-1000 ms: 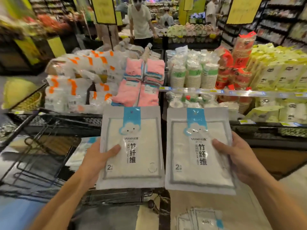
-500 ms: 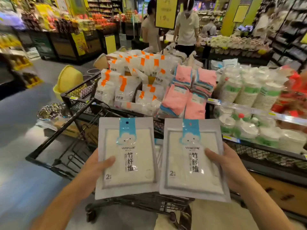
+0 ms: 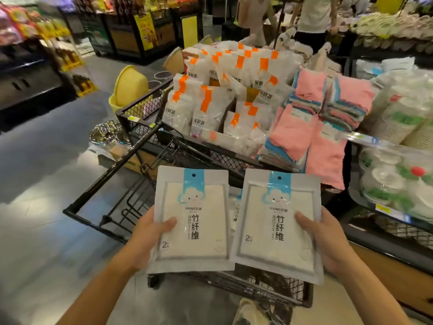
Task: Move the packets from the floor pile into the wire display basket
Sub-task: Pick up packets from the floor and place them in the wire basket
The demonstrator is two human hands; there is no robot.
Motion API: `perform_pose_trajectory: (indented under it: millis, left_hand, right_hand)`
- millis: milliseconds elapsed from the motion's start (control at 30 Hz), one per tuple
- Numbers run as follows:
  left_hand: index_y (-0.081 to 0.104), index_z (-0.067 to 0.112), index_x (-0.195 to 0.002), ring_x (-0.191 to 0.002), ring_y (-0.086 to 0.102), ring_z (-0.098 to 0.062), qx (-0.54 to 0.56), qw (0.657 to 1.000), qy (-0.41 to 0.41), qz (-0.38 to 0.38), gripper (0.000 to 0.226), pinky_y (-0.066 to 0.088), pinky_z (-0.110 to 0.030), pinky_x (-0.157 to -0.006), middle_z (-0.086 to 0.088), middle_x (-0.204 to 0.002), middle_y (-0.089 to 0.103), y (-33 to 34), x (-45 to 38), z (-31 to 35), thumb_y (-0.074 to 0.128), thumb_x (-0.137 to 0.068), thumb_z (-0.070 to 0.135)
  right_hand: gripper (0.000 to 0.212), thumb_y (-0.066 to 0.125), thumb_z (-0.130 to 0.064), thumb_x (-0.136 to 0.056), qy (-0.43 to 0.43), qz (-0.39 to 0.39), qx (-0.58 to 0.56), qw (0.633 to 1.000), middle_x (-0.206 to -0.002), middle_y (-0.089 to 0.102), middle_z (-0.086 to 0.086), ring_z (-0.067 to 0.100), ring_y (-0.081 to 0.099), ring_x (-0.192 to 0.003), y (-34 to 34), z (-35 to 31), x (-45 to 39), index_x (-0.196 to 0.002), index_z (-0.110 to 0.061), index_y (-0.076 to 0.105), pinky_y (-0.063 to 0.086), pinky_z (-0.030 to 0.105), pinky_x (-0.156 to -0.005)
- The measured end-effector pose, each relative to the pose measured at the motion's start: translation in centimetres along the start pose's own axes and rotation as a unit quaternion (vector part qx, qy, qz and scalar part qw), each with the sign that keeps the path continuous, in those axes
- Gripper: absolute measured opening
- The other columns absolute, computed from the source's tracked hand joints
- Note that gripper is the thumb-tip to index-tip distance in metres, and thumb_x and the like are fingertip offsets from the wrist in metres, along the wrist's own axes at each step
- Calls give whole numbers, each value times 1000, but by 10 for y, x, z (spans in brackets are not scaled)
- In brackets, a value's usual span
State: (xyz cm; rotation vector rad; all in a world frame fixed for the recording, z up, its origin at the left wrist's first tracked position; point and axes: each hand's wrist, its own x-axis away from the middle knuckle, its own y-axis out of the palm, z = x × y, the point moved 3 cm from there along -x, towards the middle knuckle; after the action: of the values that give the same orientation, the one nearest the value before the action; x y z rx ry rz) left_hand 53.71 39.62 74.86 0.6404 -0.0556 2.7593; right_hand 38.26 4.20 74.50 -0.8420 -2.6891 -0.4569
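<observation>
Packets: two flat white packs with blue header strips, carried side by side above the near end of the black wire basket point(image 3: 103, 184), edges nearly touching
Left hand point(image 3: 150, 233): fingers curled under, thumb pressed flat on the face of the left packet point(image 3: 192, 221); firm hold near the lower left corner
Left packet: face up, level, hang hole away from the body
Right packet point(image 3: 276, 226): tilted slightly, lower corner dipping toward the right
Right hand point(image 3: 323, 235): thumb on the front, fingers wrapped behind the right edge; firm hold
Basket: mostly bare wire on its left half, likely the target
Advice: lower both packs flat, headers aligned the same way; release one, then the other, to avoid overlap or sliding
Risk: slick film could slip between wires if set down on edge
</observation>
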Motion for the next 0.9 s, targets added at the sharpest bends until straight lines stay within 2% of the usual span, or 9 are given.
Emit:
perform_pose_trajectory:
  millis: [67, 133, 167, 233, 300, 433, 533, 800, 900]
  left_hand:
    - [60, 16, -127, -96, 76, -28, -9, 1000, -8, 15, 33, 64, -41, -70, -7, -109, 78, 6, -12, 3, 59, -98, 2]
    - [60, 15, -126, -91, 77, -28, -6, 999, -20, 32, 31, 63, -38, -64, -7, -105, 78, 12, -26, 7, 59, -97, 2]
    - [59, 15, -126, -90, 77, -28, -6, 999, -27, 38, 31, 63, -38, -62, -8, -104, 79, 15, -34, 10, 60, -97, 2]
    - [58, 14, -126, -89, 77, -28, -8, 998, -35, 42, 32, 63, -38, -62, -9, -104, 78, 21, -51, 15, 60, -97, 2]
    - [57, 15, -126, -90, 77, -29, -9, 998, -41, 42, 33, 63, -38, -62, -11, -107, 77, 23, -71, 18, 61, -96, 1]
    - [57, 15, -129, -97, 76, -31, -30, 997, -51, 42, 35, 63, -44, -69, -13, -116, 75, 24, -114, 16, 63, -96, 4]
    - [59, 18, -125, -98, 75, -33, -37, 996, -67, 47, 33, 62, -52, -75, -10, -112, 76, 21, -152, 8, 63, -96, 3]
    - [59, 18, -127, -103, 74, -32, -102, 987, -126, 9, 38, 60, -58, -87, -10, -116, 75, -1, -266, -39, 68, -93, 4]
    - [59, 17, -127, -104, 73, -32, -125, 982, -142, -1, 37, 59, -56, -89, -10, -116, 74, -12, -309, -59, 68, -94, 4]
  right_hand:
    - [48, 76, -18, -87, 0, -14, -6, 1000, -120, 74, 15, 39, 73, -107, 1, -2, -22, -132, -15, 59, 54, 63, -95]
    - [74, 93, -34, -66, 9, -20, -13, 1000, -121, 74, 16, 39, 73, -108, 2, -2, -44, -130, -15, 61, 55, 63, -94]
    - [74, 94, -33, -66, 16, -19, -16, 1000, -121, 74, 17, 39, 73, -107, 2, -1, -55, -130, -15, 61, 55, 64, -94]
    - [48, 79, -15, -85, 27, -15, -18, 999, -120, 74, 16, 38, 73, -106, 1, 2, -79, -130, -13, 60, 54, 65, -95]
    - [39, 69, -6, -93, 41, -9, -11, 999, -119, 75, 16, 38, 73, -106, -1, 8, -101, -130, -12, 59, 54, 65, -96]
    - [37, 68, -4, -94, 63, -3, 0, 998, -117, 75, 15, 38, 74, -105, 3, 16, -132, -129, -13, 60, 55, 64, -94]
    - [42, 71, -6, -90, 77, -6, 10, 997, -120, 74, 15, 40, 72, -108, 8, 31, -155, -130, -15, 58, 54, 66, -94]
    - [36, 70, -7, -94, 148, 77, 43, 985, -116, 76, 8, 29, 76, -101, 42, 87, -212, -126, -18, 59, 61, 56, -86]
    - [35, 70, -7, -94, 178, 113, 58, 976, -115, 76, 7, 27, 76, -99, 52, 116, -234, -126, -17, 58, 63, 51, -82]
